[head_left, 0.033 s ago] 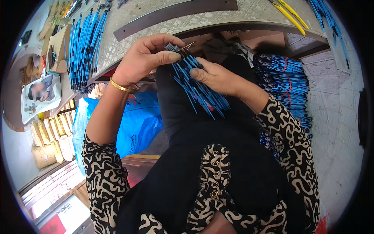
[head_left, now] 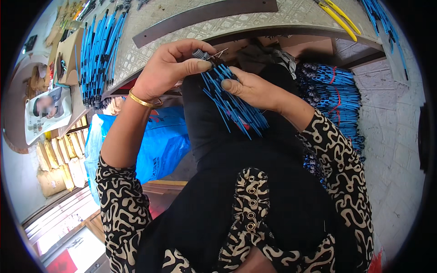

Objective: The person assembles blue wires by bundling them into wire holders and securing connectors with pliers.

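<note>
Over my lap, a bundle of thin blue wires point(head_left: 239, 111) with dark ends hangs slanting down to the right. My right hand point(head_left: 255, 93) is closed round its upper part, thumb on top of the wires. My left hand point(head_left: 168, 68) pinches a grey ribbed rubber piece point(head_left: 200, 54) at the bundle's top between thumb and bent fingers. Thin pale strands point(head_left: 221, 53) stick out beside that piece. The palm-side fingers of my right hand are hidden behind the wires.
Along the bench lies a flat dark metal bar point(head_left: 205, 20). Yellow-handled pliers point(head_left: 339, 18) rest at its right edge. More blue wires point(head_left: 101, 54) lie at the left. Tied wire bundles point(head_left: 334, 98) are stacked right of my lap, and a blue plastic bag point(head_left: 164, 145) sits at left.
</note>
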`<state>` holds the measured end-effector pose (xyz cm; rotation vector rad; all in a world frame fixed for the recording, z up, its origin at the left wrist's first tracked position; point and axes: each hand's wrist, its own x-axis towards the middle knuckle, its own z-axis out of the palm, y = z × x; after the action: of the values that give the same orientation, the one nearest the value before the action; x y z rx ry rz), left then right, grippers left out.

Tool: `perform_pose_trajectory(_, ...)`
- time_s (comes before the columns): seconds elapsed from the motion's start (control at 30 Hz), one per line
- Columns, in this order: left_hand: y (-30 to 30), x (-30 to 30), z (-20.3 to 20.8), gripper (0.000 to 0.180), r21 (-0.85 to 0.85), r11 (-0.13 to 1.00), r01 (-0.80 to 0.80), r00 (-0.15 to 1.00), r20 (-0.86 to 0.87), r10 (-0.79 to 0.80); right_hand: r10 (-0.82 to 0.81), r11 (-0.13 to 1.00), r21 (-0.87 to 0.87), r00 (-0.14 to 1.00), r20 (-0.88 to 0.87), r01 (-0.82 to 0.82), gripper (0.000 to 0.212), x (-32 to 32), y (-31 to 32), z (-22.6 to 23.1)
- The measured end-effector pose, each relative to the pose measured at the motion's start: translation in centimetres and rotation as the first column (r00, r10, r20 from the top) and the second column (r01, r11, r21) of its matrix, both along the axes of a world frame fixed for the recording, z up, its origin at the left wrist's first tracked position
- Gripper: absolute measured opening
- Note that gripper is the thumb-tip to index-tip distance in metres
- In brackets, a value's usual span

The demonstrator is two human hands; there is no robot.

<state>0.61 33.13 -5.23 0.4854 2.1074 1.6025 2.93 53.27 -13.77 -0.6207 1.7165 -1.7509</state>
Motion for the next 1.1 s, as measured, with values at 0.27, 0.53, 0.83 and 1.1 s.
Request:
perform_pose_trajectory(0.27,1.3,1.2,1.0,0.025,-0.033,0.991,-0.127,0.990,0.050,0.128,0.038,0.999,0.015,0.994,0.106,-0.040,0.056,-0.4,-0.1,-0.3)
perform_pose_trajectory(0.53,1.4,1.6,0.5,0.021,-0.028,0.974,-0.225,0.974,0.028,0.226,-0.282,0.958,0.037,0.957,-0.071,0.285,0.053,2.3,-1.1,0.2)
perform_pose_trajectory(0.83,1.0,0.8,0.5,0.036,0.115,0.976,-0.183,0.980,0.103,0.172,-0.145,0.963,0.156,0.907,-0.394,0.221,0.037,-0.6,1.1,1.0)
perform_pose_trajectory(1.1,0.8,1.2,-1.0,0.045,0.203,0.955,-0.218,0.970,0.155,0.189,0.002,0.988,0.145,0.951,-0.310,0.046,0.037,-1.2,1.1,0.5)
